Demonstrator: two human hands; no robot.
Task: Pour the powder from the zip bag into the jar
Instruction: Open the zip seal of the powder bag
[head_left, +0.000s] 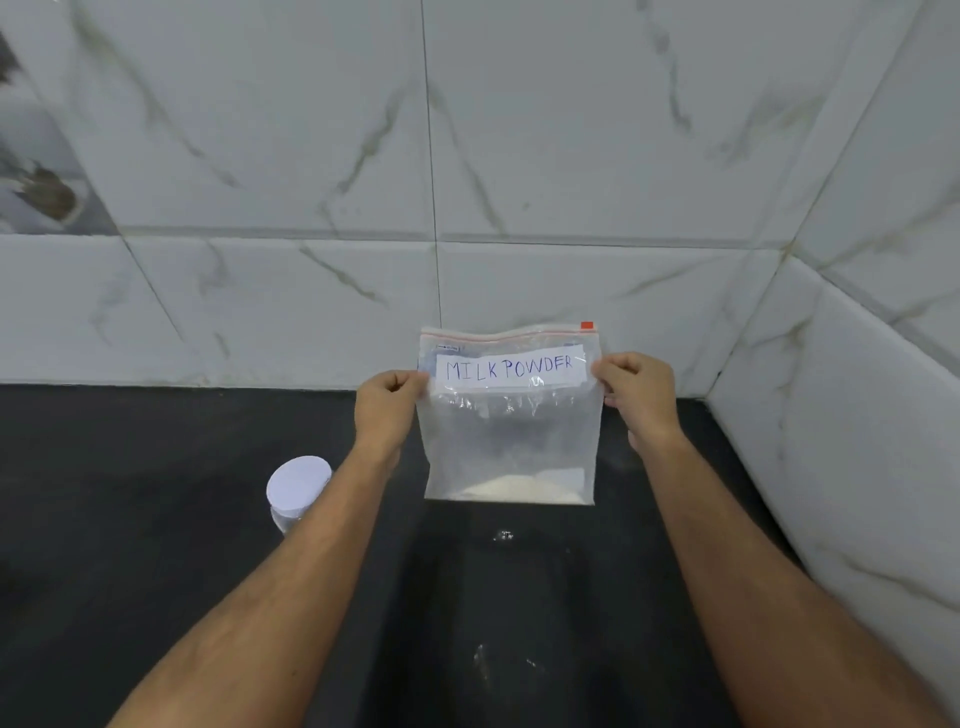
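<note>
The zip bag (509, 415) is held upright above the dark counter (156, 519), in front of the marble-tiled wall (311, 156). Its left edge is pinched by the left hand (387, 402) and its right edge by the right hand (634, 395), both just below the red zip strip (511, 335), which appears to be sealed. A handwritten label (511, 369) reading "MILK POWDER" is shown, and a small amount of powder (519, 488) is settled at the bottom. The jar (297, 491) is left standing to the left, partly hidden behind the left forearm, with its white lid on. Nothing is judged to be poured yet: the bag is to be opened, the jar uncapped, and the powder tipped in.
</note>
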